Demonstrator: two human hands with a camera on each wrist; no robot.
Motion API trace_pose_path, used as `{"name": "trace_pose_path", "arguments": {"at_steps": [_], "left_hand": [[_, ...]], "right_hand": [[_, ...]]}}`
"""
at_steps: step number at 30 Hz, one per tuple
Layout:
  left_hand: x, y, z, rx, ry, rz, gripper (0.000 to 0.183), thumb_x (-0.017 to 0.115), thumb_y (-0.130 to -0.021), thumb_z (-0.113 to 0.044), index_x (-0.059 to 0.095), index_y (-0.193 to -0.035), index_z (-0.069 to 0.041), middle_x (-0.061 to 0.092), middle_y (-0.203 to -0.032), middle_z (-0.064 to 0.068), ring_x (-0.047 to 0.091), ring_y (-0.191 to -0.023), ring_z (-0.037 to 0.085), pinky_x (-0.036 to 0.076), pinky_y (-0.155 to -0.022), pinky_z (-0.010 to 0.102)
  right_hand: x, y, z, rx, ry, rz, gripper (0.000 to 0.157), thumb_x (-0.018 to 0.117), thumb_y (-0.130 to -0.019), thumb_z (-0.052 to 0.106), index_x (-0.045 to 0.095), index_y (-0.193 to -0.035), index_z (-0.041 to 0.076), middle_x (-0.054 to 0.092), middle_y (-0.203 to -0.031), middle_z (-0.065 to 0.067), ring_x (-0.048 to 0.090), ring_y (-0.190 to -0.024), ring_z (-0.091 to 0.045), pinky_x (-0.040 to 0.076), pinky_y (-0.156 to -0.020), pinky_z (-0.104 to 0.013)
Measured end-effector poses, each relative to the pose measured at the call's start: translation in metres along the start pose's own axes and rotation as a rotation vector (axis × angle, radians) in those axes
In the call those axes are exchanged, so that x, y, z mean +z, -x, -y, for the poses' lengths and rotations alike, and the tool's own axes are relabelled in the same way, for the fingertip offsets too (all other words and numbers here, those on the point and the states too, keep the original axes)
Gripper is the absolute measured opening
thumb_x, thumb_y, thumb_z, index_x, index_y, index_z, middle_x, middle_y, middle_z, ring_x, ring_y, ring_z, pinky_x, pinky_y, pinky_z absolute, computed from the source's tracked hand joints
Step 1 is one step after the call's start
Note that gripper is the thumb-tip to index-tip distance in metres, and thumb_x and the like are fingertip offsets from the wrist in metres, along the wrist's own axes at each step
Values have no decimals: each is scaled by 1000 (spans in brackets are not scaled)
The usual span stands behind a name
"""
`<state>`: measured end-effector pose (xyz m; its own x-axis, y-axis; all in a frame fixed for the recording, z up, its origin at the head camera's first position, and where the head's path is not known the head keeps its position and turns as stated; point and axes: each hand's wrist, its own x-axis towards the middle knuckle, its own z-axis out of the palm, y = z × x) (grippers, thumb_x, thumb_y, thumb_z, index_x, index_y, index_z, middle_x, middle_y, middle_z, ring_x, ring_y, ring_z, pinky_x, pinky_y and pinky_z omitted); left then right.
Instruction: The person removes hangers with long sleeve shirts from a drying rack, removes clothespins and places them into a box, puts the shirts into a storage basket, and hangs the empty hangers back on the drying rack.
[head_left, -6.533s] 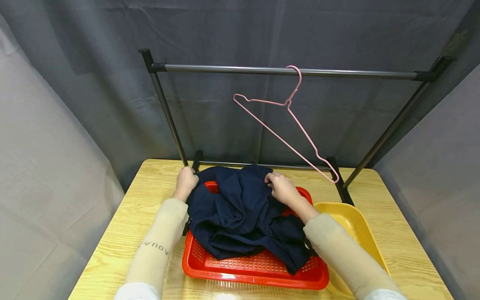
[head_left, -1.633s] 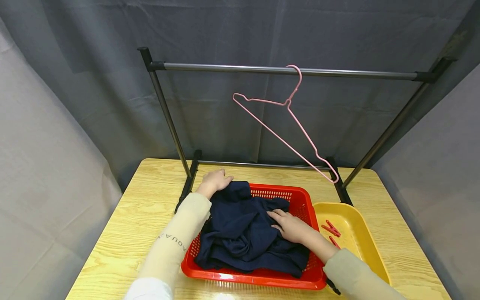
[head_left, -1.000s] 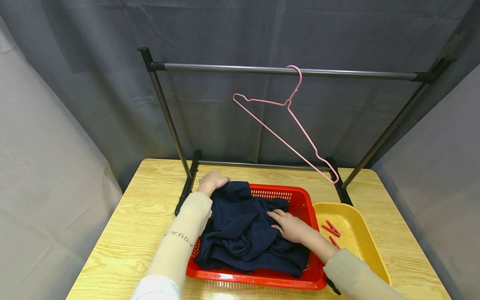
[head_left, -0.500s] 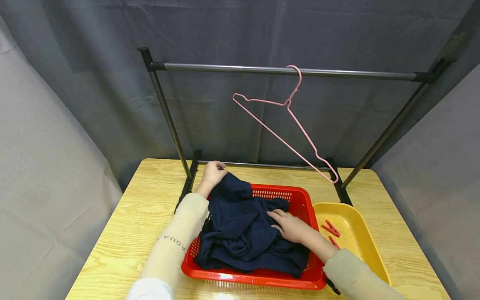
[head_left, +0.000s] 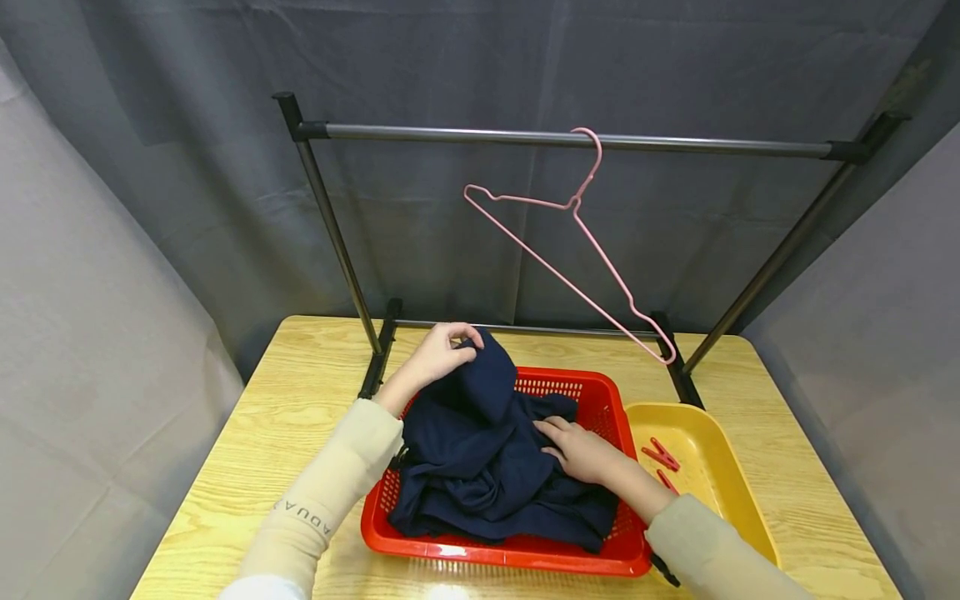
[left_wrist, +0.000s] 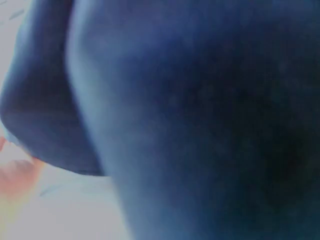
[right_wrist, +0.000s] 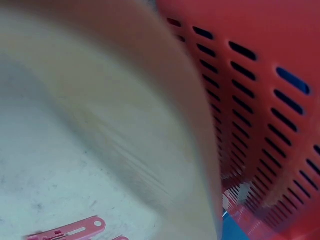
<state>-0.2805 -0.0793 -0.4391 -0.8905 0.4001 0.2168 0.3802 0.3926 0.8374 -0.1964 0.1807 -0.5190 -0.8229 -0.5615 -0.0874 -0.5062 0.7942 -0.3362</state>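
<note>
A crumpled navy garment [head_left: 487,458] lies in the red perforated basket [head_left: 525,564] in the head view. My left hand [head_left: 438,354] pinches its far left part between thumb and fingers and holds that fold raised above the basket's back rim. The cloth [left_wrist: 190,120] fills most of the left wrist view, blurred, with a bit of the hand at its lower left. My right hand [head_left: 581,452] rests on the garment's right side with the fingers loosely extended. The right wrist view has the basket wall [right_wrist: 280,150] but not the fingers.
A pink hanger [head_left: 540,261] hangs from the bar [head_left: 450,134] of a metal rack behind the basket. On the right, a yellow tray [head_left: 738,492] stands against the basket with red clothespins [head_left: 662,455] in it. Grey curtains enclose the table [head_left: 247,467].
Earlier the garment was spread across the basket; now it is bunched inside. Lately my left hand has lifted its far left part and moved it right. My right hand has stayed put since 1.6 seconds ago.
</note>
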Motion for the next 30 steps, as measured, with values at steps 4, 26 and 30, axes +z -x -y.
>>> {"name": "trace_pose_path", "arguments": {"at_steps": [4,26,30], "left_hand": [[1,10,-8,61,59,159,14,55,-75,2,63,-87,1,61,-92,11,54,-83,19,45,-74,25],[40,48,0,-243,-899,802,79,85,-58,-31,37,-121,-32,38,-121,-4,37,-115,16,30,-97,35],[56,51,4,-266,-1029,813,85,86,-57,-32,33,-124,-32,36,-125,-7,37,-115,14,31,-95,32]], "right_hand": [[0,-1,-1,-1,2,-4,43,56,-90,20,49,-129,2,50,-124,-19,53,-107,-35,41,-93,-48],[-1,1,3,23,16,13,45,55,-91,21,47,-131,4,48,-126,-18,52,-109,-36,41,-93,-48],[-1,1,4,37,20,18,45,56,-90,21,47,-131,6,48,-127,-17,52,-109,-36,41,-92,-49]]}}
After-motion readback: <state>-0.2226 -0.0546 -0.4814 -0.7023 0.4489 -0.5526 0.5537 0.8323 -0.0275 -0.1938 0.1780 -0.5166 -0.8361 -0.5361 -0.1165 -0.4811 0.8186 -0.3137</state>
